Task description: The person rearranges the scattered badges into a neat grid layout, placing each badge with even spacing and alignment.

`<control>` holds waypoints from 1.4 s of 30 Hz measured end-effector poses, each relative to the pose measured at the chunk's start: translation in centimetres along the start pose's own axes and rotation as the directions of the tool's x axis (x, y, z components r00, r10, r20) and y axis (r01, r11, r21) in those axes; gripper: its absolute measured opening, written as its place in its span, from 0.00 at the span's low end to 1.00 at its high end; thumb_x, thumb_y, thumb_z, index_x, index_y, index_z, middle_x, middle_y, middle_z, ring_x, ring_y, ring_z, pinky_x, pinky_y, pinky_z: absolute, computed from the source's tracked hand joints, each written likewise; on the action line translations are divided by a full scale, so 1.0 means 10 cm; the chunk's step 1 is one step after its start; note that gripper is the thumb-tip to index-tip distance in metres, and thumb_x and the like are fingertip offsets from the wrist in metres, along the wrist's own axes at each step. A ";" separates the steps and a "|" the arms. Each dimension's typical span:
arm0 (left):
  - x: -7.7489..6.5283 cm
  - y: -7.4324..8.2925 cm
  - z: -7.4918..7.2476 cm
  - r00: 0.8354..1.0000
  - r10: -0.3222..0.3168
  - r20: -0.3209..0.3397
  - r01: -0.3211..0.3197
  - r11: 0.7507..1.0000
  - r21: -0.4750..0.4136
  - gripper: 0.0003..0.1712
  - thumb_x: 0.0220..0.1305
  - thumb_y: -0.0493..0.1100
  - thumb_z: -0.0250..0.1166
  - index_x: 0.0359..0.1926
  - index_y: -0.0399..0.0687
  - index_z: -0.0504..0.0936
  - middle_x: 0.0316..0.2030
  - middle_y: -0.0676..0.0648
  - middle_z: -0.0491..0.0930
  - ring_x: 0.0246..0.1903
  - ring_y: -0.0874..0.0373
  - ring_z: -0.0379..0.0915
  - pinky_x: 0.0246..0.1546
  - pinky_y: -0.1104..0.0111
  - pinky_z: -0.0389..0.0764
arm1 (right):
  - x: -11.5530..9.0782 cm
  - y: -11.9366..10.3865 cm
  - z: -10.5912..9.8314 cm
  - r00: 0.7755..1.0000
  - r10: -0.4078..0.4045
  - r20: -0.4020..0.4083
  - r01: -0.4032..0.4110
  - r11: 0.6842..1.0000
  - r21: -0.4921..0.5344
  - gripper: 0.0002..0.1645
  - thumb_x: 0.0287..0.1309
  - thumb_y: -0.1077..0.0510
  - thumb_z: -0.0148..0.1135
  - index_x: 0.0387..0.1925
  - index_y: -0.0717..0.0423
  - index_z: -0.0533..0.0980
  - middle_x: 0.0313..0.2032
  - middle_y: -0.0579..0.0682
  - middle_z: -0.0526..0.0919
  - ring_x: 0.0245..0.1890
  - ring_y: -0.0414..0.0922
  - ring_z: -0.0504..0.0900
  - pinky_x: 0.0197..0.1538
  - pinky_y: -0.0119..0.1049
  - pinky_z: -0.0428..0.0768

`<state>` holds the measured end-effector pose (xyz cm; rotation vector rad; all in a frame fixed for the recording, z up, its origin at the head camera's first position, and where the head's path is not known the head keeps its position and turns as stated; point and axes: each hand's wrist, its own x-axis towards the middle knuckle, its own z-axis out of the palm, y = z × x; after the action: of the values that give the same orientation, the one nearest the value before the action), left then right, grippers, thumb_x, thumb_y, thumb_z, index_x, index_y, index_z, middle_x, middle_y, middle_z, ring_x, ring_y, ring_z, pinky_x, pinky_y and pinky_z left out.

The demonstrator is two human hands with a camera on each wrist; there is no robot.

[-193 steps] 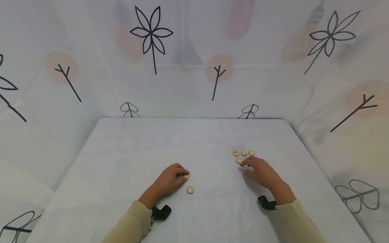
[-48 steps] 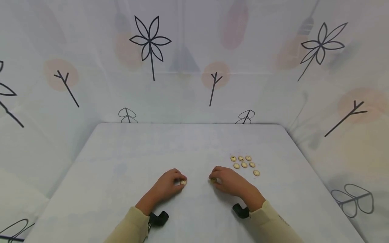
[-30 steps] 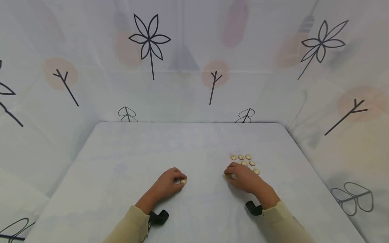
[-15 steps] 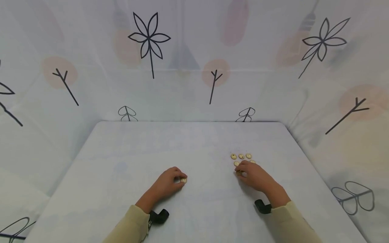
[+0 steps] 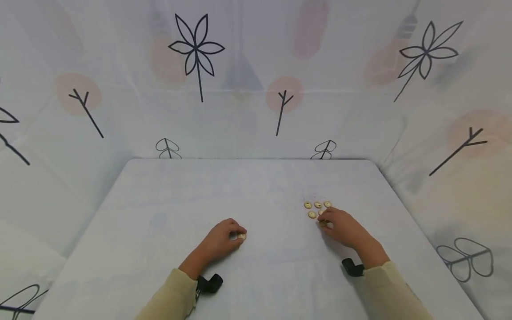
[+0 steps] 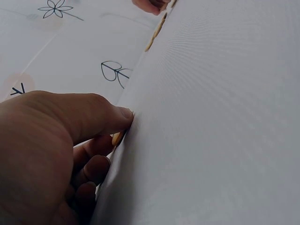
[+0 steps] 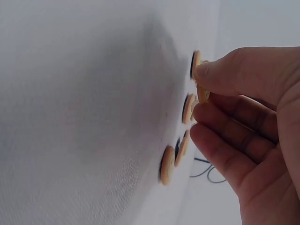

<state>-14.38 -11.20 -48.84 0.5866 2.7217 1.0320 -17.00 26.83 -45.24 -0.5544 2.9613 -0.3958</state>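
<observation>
On the left, my left hand (image 5: 222,239) pinches a round, pale wooden button (image 5: 242,236) between thumb and fingers, low at the white tabletop. In the left wrist view that button (image 6: 118,138) shows edge-on beneath the thumb. Farther right, my right hand (image 5: 345,227) holds another wooden button (image 7: 203,93) by thumb and fingertips, just above the table. Right beyond it lies a group of several like buttons, with one at the back left (image 5: 307,205) and one nearer (image 5: 312,214). The hand covers part of this group in the head view.
The white tabletop (image 5: 192,195) ends at a back edge against a pale fabric wall (image 5: 244,120) printed with leaves and twigs. Black camera mounts sit at the left wrist (image 5: 211,283) and right wrist (image 5: 353,267).
The loose button near my left hand has been picked up by my right hand and carried rightward to the group. My left hand stays put, still holding its button.
</observation>
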 end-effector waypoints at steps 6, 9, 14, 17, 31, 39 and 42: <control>0.00 -0.01 0.01 1.000 0.000 0.000 0.000 1.000 0.001 0.12 0.65 0.48 0.64 0.48 0.57 0.84 0.43 0.58 0.76 0.43 0.63 0.72 0.45 0.63 0.75 | 0.01 0.06 -0.01 1.000 0.009 0.013 -0.009 1.000 -0.011 0.12 0.56 0.62 0.67 0.43 0.57 0.82 0.41 0.48 0.82 0.43 0.46 0.80 0.49 0.46 0.79; 0.01 -0.01 0.01 1.000 0.001 -0.002 -0.001 1.000 0.008 0.12 0.65 0.48 0.64 0.48 0.57 0.85 0.43 0.58 0.76 0.43 0.63 0.72 0.45 0.63 0.75 | 0.02 0.07 -0.02 1.000 0.018 0.016 -0.017 1.000 -0.012 0.12 0.57 0.61 0.66 0.44 0.58 0.83 0.44 0.51 0.82 0.46 0.49 0.81 0.51 0.48 0.78; 0.02 -0.02 0.01 1.000 0.002 -0.003 -0.002 1.000 0.010 0.12 0.64 0.47 0.64 0.48 0.57 0.85 0.43 0.58 0.76 0.42 0.63 0.71 0.45 0.63 0.75 | 0.04 0.12 -0.03 1.000 0.019 0.016 -0.019 1.000 -0.019 0.12 0.57 0.62 0.66 0.44 0.58 0.83 0.47 0.54 0.83 0.51 0.54 0.80 0.54 0.50 0.77; 0.02 -0.02 0.01 1.000 0.001 -0.002 -0.001 1.000 0.007 0.12 0.64 0.47 0.64 0.48 0.57 0.85 0.43 0.58 0.76 0.42 0.63 0.72 0.45 0.63 0.75 | 0.04 0.13 -0.04 0.999 0.024 0.022 -0.024 1.000 -0.019 0.12 0.56 0.62 0.66 0.43 0.58 0.83 0.45 0.52 0.84 0.50 0.53 0.80 0.53 0.50 0.78; 0.03 -0.02 0.01 1.000 0.005 -0.007 -0.004 1.000 0.012 0.12 0.64 0.47 0.64 0.48 0.56 0.85 0.43 0.57 0.76 0.43 0.63 0.72 0.46 0.63 0.75 | 0.05 0.16 -0.04 0.999 0.018 0.044 -0.017 1.000 -0.020 0.09 0.56 0.62 0.67 0.41 0.57 0.84 0.42 0.50 0.84 0.46 0.51 0.81 0.52 0.49 0.78; 0.04 0.01 0.00 1.000 0.000 0.004 0.000 1.000 0.022 0.12 0.64 0.47 0.65 0.47 0.55 0.85 0.42 0.57 0.77 0.43 0.62 0.72 0.45 0.63 0.75 | 0.06 0.15 -0.04 0.995 0.055 0.078 -0.054 0.998 -0.011 0.09 0.57 0.62 0.66 0.40 0.55 0.84 0.41 0.49 0.84 0.47 0.51 0.81 0.53 0.49 0.78; 0.05 0.01 0.01 1.000 -0.017 0.015 0.017 0.999 0.028 0.11 0.63 0.47 0.65 0.47 0.56 0.85 0.42 0.57 0.77 0.43 0.62 0.72 0.45 0.63 0.75 | 0.06 0.16 -0.04 0.995 0.063 0.084 -0.062 0.998 -0.007 0.09 0.57 0.63 0.65 0.41 0.56 0.84 0.41 0.50 0.84 0.48 0.53 0.81 0.53 0.50 0.77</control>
<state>-14.76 -10.88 -48.81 0.5723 2.7266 0.9835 -18.12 28.11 -45.32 -0.4655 2.8912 -0.3509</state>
